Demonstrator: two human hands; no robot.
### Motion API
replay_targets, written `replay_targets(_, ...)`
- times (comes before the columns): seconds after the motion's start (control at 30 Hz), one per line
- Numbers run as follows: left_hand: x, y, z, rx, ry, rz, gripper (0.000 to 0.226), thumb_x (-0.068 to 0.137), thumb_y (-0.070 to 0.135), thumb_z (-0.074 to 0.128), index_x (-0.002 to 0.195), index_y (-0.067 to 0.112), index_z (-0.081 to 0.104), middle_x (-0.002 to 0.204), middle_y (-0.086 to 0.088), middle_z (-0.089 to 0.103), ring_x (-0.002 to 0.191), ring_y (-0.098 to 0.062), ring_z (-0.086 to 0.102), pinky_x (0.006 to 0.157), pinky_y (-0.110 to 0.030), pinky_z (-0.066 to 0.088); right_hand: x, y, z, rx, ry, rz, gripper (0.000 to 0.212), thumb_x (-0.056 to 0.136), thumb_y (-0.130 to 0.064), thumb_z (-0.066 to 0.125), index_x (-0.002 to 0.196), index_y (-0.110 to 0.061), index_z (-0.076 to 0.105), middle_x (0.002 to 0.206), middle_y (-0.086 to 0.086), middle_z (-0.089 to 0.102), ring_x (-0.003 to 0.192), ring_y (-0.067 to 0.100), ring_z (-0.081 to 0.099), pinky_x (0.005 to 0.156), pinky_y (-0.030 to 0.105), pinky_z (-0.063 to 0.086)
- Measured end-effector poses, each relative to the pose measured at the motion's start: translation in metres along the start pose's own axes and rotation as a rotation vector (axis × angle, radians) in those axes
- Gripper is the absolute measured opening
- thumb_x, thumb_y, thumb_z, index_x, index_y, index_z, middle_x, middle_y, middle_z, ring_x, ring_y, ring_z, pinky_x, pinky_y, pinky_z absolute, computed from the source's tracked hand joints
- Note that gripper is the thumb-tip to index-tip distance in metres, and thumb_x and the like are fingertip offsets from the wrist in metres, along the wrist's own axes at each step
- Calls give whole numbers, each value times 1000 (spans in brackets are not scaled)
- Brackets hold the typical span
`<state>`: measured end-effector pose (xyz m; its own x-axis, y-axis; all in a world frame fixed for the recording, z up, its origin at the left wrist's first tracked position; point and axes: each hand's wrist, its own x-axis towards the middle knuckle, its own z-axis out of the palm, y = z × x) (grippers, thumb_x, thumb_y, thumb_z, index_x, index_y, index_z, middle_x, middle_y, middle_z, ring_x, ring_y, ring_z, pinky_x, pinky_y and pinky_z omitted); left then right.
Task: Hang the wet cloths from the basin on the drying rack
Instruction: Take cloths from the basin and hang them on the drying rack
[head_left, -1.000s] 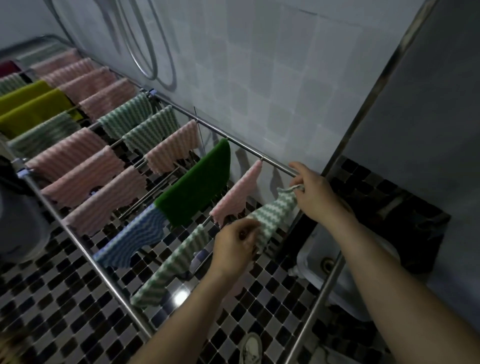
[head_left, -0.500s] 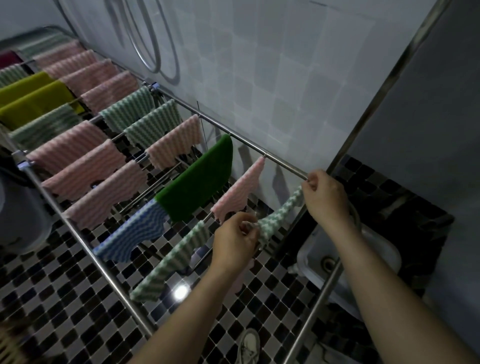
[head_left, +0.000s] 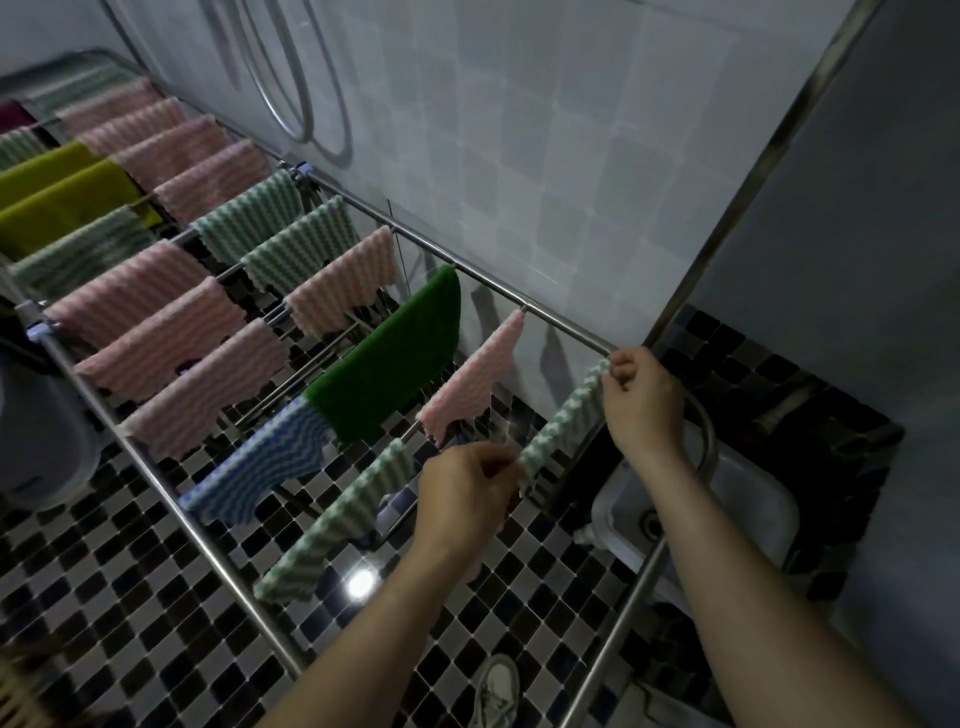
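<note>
A green-and-white striped cloth is stretched across the last rung at the right end of the metal drying rack. My right hand pinches its far corner beside the rack's back rail. My left hand pinches its near corner, lower and closer to me. Several pink, green-striped, yellow, blue and dark green cloths hang on the other rungs to the left. A white basin sits on the floor below my right forearm; what it holds is hidden.
The tiled wall runs right behind the rack. A metal pole slants up at the right. The rack's front rail crosses the black-and-white mosaic floor. A shoe shows at the bottom.
Both hands have pulled the striped cloth out flatter along the rung. My right hand moved right toward the rack's end corner; the left hand lowered slightly.
</note>
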<state>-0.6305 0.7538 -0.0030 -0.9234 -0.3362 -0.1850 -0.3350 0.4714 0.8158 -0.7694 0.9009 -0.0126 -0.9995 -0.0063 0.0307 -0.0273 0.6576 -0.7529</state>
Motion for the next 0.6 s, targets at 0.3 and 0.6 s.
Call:
replay_targets(0.3, 6, -1, -10, -144, 60, -159, 21, 86, 19, 69, 106, 25, 63, 96, 3, 70, 81, -12, 70, 75, -36, 60, 8, -4, -6, -203, 14, -185, 19, 95, -19, 55, 102, -4, 63, 99, 13, 65, 83, 21, 53, 68, 26, 35)
replay_targets(0.6, 0, -1, -5, 207, 0, 5, 10, 91, 20, 64, 98, 20, 70, 90, 11, 66, 75, 0, 61, 73, -20, 54, 17, -6, -8, -73, -118, 116, 35, 94, -28, 53, 66, -11, 66, 69, 6, 69, 67, 26, 64, 68, 35, 53)
